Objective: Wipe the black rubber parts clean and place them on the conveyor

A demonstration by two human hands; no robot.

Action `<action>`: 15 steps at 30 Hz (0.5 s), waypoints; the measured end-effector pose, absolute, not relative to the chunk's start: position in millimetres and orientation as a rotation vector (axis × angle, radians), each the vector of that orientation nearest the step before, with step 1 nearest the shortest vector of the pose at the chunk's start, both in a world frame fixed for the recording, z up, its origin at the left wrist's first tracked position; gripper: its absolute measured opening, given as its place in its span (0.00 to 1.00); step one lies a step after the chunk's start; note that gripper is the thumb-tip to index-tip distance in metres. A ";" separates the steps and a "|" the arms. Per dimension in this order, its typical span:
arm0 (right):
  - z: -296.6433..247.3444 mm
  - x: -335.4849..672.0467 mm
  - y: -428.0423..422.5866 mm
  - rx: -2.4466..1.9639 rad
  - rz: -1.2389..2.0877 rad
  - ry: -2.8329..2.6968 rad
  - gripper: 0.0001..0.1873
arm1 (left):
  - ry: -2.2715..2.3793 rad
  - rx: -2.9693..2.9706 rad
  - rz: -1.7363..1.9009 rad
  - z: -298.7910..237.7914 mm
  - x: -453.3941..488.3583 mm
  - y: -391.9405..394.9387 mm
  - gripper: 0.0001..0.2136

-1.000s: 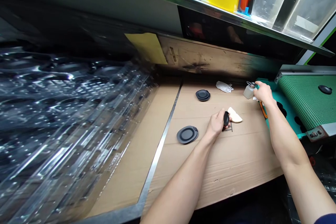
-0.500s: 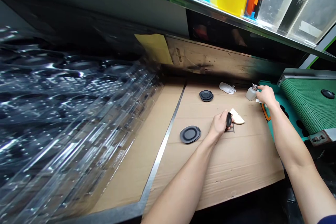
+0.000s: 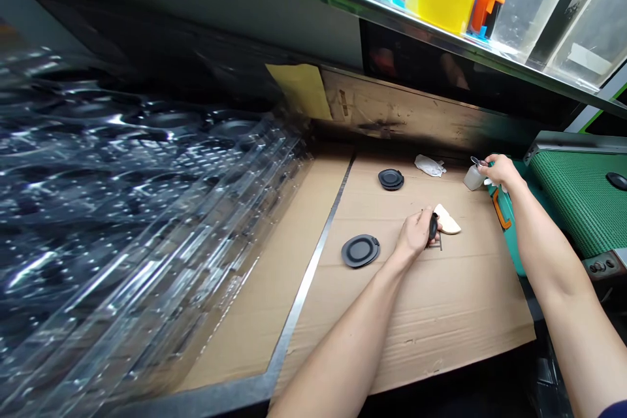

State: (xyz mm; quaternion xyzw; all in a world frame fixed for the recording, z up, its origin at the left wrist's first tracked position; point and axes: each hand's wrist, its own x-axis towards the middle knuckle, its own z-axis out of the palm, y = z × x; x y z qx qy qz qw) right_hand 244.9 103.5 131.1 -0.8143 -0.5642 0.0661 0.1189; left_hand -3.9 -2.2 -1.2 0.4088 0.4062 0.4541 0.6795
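My left hand (image 3: 416,233) is closed around a small black oval lid (image 3: 434,226), held on edge above the cardboard. Just beyond it lies a cream-coloured wedge-shaped pad (image 3: 447,219). My right hand (image 3: 498,170) is at the top of a small translucent bottle (image 3: 473,177), whose metal flip cap (image 3: 477,160) stands raised by the fingertips. Bits of a white cloth (image 3: 488,181) show under the right hand's curled fingers; the rest is hidden. Two more black oval lids rest on the cardboard, one nearer (image 3: 360,251) and one farther back (image 3: 390,179).
Stacked clear plastic trays (image 3: 147,228) fill the left side. A crumpled white wad (image 3: 430,165) lies at the back of the cardboard (image 3: 406,333). To the right are a teal crate (image 3: 512,235) with an orange handle and a green conveyor belt (image 3: 588,189) carrying a black lid.
The bottle's metal cap has tipped up, and the bottle leans slightly under my right hand. My left hand still holds the lid. The whole view has shifted a little.
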 end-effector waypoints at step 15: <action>124.9 235.4 77.2 -2.364 0.113 -1.711 0.30 | 0.936 0.903 1.031 -3.8 -2.5 -1.6 0.25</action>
